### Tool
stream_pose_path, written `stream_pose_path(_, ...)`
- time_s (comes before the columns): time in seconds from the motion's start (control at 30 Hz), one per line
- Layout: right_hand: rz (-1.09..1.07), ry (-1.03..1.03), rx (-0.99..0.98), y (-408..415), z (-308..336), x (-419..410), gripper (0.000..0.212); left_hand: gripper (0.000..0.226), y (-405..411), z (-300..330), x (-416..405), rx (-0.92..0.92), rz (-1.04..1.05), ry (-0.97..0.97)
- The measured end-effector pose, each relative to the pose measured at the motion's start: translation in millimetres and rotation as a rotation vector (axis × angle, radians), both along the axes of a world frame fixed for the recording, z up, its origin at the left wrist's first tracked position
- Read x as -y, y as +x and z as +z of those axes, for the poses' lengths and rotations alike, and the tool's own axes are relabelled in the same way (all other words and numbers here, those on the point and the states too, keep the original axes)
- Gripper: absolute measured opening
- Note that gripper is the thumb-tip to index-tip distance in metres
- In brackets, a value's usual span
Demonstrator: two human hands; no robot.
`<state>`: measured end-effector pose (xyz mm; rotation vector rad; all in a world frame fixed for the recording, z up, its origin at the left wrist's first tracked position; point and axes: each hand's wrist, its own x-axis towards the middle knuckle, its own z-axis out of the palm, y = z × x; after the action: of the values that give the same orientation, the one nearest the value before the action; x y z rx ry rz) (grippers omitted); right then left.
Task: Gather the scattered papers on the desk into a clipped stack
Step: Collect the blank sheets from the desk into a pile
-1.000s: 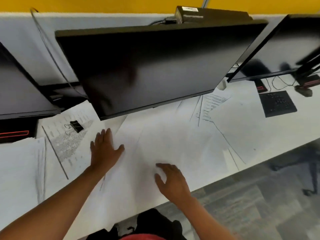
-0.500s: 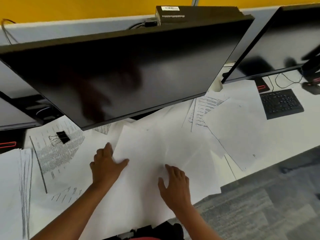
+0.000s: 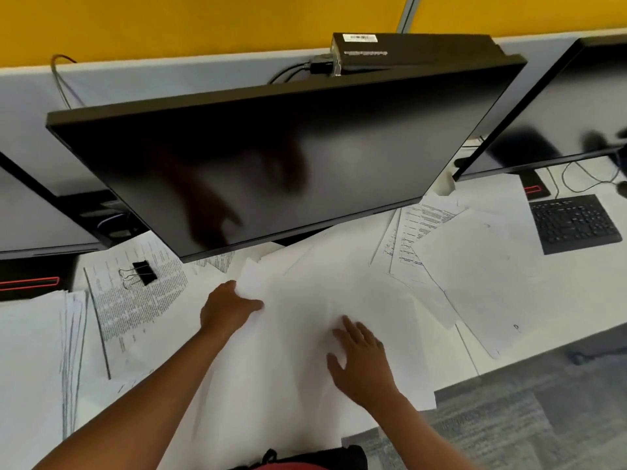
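Loose white papers cover the desk. My left hand (image 3: pixel 226 310) holds the left edge of the overlapping blank sheets (image 3: pixel 305 293) in front of me; its fingertips are hidden under the edge and the thumb lies on top. My right hand (image 3: pixel 360 359) presses flat on the same sheets with fingers spread. A black binder clip (image 3: pixel 144 273) lies on a printed page (image 3: pixel 135 307) to the left, apart from both hands. More printed and blank sheets (image 3: pixel 468 266) fan out to the right.
A large dark monitor (image 3: pixel 271 164) overhangs the back of the papers. Another pile of paper (image 3: pixel 30 351) lies at the far left. A black keyboard (image 3: pixel 576 223) sits at the right, under a second monitor (image 3: pixel 559 113). The desk edge (image 3: pixel 509 364) runs diagonally on the right.
My left hand has gone from lying flat to taking hold of the sheets' left edge. My right hand has slid a little over the sheets, and they have bunched closer together.
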<state>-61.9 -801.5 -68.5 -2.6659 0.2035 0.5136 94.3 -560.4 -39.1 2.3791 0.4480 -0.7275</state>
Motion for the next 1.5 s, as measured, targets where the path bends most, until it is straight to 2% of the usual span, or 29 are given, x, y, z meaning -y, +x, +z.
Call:
stream_pose_path(0.07,-0.031,0.113,0.06,-6,2,4,0.05,0.051,3,-2,-10,-0.006,-0.034,-0.042)
stream_pose_path(0.13,-0.109,0.116,0.156,-10,1,11,0.045,0.018,2,0,-20,0.005,-0.092,-0.147)
stream_pose_path(0.23,-0.42,0.086,0.173,-2,-3,17,0.055,0.009,-8,13,-34,0.018,-0.099,-0.345)
stream_pose_path(0.3,-0.628,0.15,0.097,9,-1,15,0.062,0.011,-18,21,-43,0.034,-0.046,-0.469)
stream_pose_path(0.33,-0.664,0.159,0.063,15,0,12,0.062,0.016,-23,22,-47,0.045,-0.035,-0.489)
stream_pose_path(0.4,-0.55,0.063,0.026,20,1,4,0.06,0.022,-30,20,-52,0.029,-0.074,-0.506)
stream_pose_path(0.47,-0.334,-0.074,0.026,17,-4,-6,0.065,0.024,-36,21,-52,-0.01,-0.099,-0.525)
stream_pose_path(0.53,-0.18,-0.128,0.025,11,-13,-13,0.071,0.027,-38,18,-52,0.007,-0.079,-0.489)
stream_pose_path(0.63,0.001,-0.094,-0.028,7,-19,-12,0.072,0.008,-36,19,-58,0.007,-0.001,-0.475)
stream_pose_path(0.77,0.263,-0.044,-0.017,9,-17,-10,0.076,0.028,-32,16,-61,-0.058,0.069,-0.509)
stream_pose_path(0.87,0.385,-0.025,-0.027,16,-16,-9,0.081,0.026,-30,16,-55,-0.081,0.129,-0.497)
stream_pose_path(0.97,0.324,0.023,0.055,25,-8,-2,0.077,0.024,-27,16,-56,-0.01,0.117,-0.438)
stream_pose_path(1.03,0.128,0.122,0.18,33,5,6,0.077,0.023,-27,29,-58,0.073,0.042,-0.422)
stream_pose_path(1.13,-0.128,0.312,0.17,50,37,23,0.104,0.025,-28,57,-63,0.116,-0.068,-0.433)
stream_pose_path(1.2,-0.201,0.464,0.085,57,55,29,0.118,0.039,-24,74,-68,0.107,-0.117,-0.46)
stream_pose_path(1.27,-0.298,0.674,0.035,61,71,25,0.105,0.048,-19,88,-68,0.115,-0.143,-0.48)
stream_pose_path(1.37,-0.397,0.801,0.072,64,84,15,0.056,0.032,-12,110,-60,0.162,-0.153,-0.564)
stream_pose_path(1.43,-0.46,0.872,0.064,68,90,15,0.042,0.038,-8,120,-62,0.184,-0.099,-0.652)
stream_pose_path(1.5,-0.532,1.018,0.036,70,95,22,0.039,0.042,-7,119,-78,0.17,-0.029,-0.724)
